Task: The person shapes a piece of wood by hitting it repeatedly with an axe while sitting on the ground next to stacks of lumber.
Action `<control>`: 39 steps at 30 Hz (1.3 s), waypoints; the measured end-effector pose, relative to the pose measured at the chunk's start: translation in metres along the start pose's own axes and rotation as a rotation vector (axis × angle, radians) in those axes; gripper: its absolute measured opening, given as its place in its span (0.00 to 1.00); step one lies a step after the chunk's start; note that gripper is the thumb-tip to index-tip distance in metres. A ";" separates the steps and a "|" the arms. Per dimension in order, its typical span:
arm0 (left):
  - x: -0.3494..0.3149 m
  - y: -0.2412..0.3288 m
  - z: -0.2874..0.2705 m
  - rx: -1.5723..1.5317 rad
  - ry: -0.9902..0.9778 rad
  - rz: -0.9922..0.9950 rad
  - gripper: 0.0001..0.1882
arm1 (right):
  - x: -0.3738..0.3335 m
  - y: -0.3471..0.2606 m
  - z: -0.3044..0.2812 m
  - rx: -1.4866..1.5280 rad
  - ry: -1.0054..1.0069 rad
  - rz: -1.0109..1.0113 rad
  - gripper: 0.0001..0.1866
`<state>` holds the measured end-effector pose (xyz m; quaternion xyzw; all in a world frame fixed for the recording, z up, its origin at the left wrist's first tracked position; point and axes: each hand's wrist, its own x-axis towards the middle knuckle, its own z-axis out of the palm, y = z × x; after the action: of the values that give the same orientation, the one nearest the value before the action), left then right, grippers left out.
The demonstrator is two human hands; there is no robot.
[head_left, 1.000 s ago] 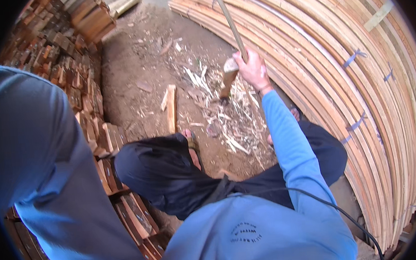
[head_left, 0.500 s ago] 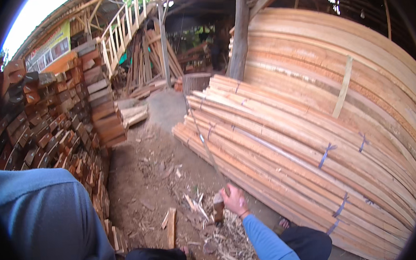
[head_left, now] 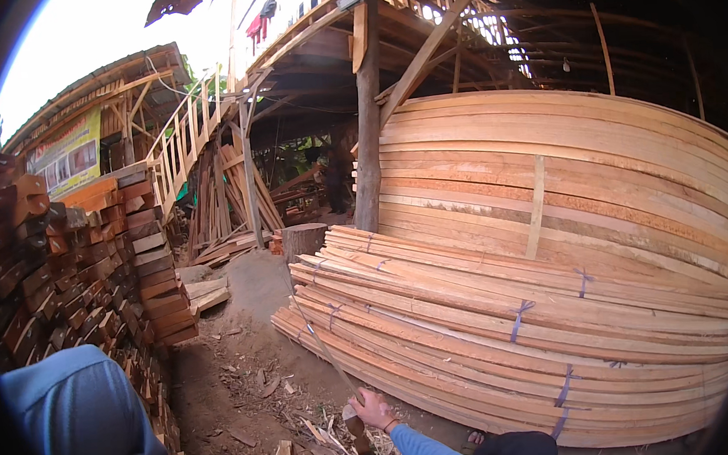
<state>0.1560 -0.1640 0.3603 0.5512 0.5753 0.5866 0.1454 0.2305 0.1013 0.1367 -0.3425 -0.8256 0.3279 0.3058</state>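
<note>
My right hand (head_left: 375,410), at the end of a blue sleeve (head_left: 432,450), is closed around the near end of a long thin blade (head_left: 325,354). The blade slants away up and to the left, past the ends of the bundled wood strips (head_left: 436,323). A brown wooden block-like piece (head_left: 357,432) is right beside my fingers; whether it is the blade's handle or a separate piece, I cannot tell. At the lower left, only blue-grey cloth (head_left: 79,403) of my clothing shows, and my left hand is out of sight.
Stacked brown timber (head_left: 75,278) lines the left side. Tall leaning boards (head_left: 626,153) stand behind the bundles on the right. A wooden post (head_left: 368,144), a stump (head_left: 303,241) and a stair railing (head_left: 188,142) lie farther off. Wood chips (head_left: 327,434) litter the dirt floor.
My view has tilted up and turned slightly right, so the scene sits lower and farther left, with more roof showing. My right hand keeps its grip on the blade.
</note>
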 end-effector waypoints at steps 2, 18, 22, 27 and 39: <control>0.009 -0.001 0.006 0.008 -0.035 0.013 0.11 | 0.011 0.030 0.012 -0.023 0.051 -0.047 0.21; 0.020 -0.008 0.029 -0.019 -0.164 -0.064 0.12 | -0.002 0.016 -0.006 0.024 0.006 -0.049 0.21; 0.024 -0.005 0.034 -0.029 -0.182 -0.065 0.12 | -0.002 0.032 -0.007 -0.010 0.038 -0.056 0.21; 0.013 -0.002 0.018 0.026 -0.129 -0.064 0.12 | -0.002 0.036 0.008 0.015 0.078 -0.074 0.22; -0.093 0.009 -0.116 0.229 0.264 -0.257 0.14 | -0.011 -0.009 -0.004 0.042 0.020 -0.055 0.18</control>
<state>0.0981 -0.3018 0.3544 0.4048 0.7177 0.5611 0.0791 0.2362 0.0888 0.1428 -0.3166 -0.8246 0.3332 0.3298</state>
